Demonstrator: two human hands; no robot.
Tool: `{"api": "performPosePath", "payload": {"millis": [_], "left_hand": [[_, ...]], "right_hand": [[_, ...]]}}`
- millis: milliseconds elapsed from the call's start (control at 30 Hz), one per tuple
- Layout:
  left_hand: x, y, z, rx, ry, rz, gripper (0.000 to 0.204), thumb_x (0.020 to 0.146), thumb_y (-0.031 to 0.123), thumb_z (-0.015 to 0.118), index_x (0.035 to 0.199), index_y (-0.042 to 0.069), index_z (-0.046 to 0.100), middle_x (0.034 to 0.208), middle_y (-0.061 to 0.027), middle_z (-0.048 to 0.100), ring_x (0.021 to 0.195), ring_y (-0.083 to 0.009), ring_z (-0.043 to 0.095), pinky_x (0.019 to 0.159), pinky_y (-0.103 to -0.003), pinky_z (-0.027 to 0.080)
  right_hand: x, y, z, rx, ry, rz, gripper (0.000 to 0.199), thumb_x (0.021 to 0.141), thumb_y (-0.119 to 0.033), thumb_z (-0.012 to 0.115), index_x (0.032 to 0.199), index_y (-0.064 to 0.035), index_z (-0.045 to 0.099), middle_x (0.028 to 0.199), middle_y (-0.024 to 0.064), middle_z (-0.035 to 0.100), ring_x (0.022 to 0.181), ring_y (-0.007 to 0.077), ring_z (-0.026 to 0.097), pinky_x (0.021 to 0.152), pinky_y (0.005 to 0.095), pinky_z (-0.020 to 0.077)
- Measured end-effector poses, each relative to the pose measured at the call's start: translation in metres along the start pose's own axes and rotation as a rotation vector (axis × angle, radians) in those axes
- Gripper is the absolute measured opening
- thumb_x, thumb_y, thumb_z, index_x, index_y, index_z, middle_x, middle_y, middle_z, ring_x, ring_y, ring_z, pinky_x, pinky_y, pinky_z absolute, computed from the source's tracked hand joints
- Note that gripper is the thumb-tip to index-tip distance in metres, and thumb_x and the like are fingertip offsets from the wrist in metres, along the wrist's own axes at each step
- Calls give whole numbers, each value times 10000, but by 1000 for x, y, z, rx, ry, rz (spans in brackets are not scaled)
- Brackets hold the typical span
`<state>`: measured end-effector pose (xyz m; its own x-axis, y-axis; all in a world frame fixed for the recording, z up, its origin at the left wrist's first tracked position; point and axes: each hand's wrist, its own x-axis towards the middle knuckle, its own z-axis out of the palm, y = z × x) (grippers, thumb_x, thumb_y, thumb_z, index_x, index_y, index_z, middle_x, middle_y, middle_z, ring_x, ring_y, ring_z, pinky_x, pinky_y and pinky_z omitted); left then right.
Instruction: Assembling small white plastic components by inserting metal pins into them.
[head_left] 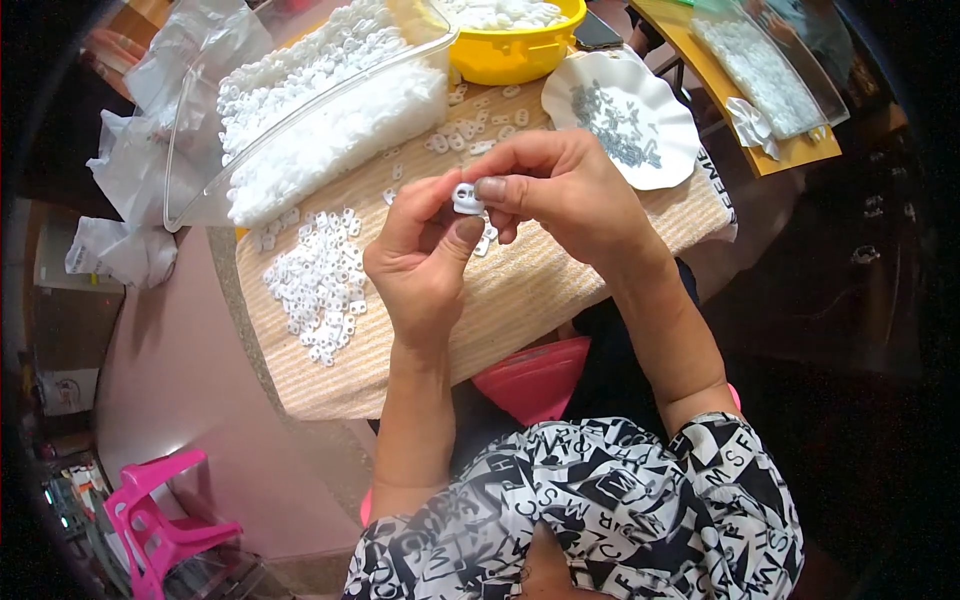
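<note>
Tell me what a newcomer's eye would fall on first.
Probably the small white piece just above centre, pinched between left grip and right grip. Next, the clear bin heaped with white pieces, upper left, and the bright yellow basin beside it.

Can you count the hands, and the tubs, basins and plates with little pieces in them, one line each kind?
Hands: left hand and right hand, 2
Clear tubs: left tub and right tub, 2
Yellow basin: 1
Wavy white plate: 1
Total: 6
</note>
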<state>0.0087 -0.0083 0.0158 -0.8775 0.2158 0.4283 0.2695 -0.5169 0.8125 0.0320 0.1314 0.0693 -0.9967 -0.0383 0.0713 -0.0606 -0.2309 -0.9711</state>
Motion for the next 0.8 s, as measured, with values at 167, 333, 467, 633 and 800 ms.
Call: {"api": "performPosePath", "payload": {"millis": [167, 333, 467, 633, 800], "left_hand": [[-1, 2, 0, 9, 123, -96, 315, 762, -44, 616, 1070, -33, 554, 897, -69, 579, 780, -109, 550, 695, -219, 467], [2, 2, -3, 110, 291, -188, 255, 767, -7, 623, 1013, -52, 572, 854, -72, 589, 755, -119, 557, 690, -226, 465], [1, -7, 13, 364, 140, -126, 198, 760, 3, 626, 953, -34, 602, 845, -54, 582, 774, -123, 543, 693, -218, 438], [0, -12, -4, 861, -80, 117, 204, 686, -38, 619, 886, -4, 614, 866, -115, 578, 809, -237, 549, 719, -299, 432], [3, -19, 25, 999, -340, 286, 239, 636, -77, 559, 854, 7, 607, 894, -117, 579, 823, -291, 518, 737, -359, 421]], "right_hand": [[5, -2, -8, -42, 101, -118, 126, 760, -41, 606, 852, 45, 609, 664, 63, 593, 538, 92, 544, 479, 210, 458], [60, -33, -56, -820, 468, -635, 108, 758, -92, 602, 820, -10, 635, 660, 55, 600, 545, 122, 552, 524, 250, 434], [129, -36, -124, -1555, 601, -839, 138, 678, -85, 513, 707, -5, 622, 690, 195, 596, 691, 333, 592, 647, 396, 472], [79, -28, -107, -1313, 545, -363, 137, 685, -96, 531, 706, 0, 626, 667, 171, 600, 649, 315, 594, 621, 388, 475], [-4, -18, -155, -1630, 411, -70, 281, 707, -147, 641, 977, -71, 629, 820, 141, 631, 744, 273, 607, 693, 344, 466]]}}
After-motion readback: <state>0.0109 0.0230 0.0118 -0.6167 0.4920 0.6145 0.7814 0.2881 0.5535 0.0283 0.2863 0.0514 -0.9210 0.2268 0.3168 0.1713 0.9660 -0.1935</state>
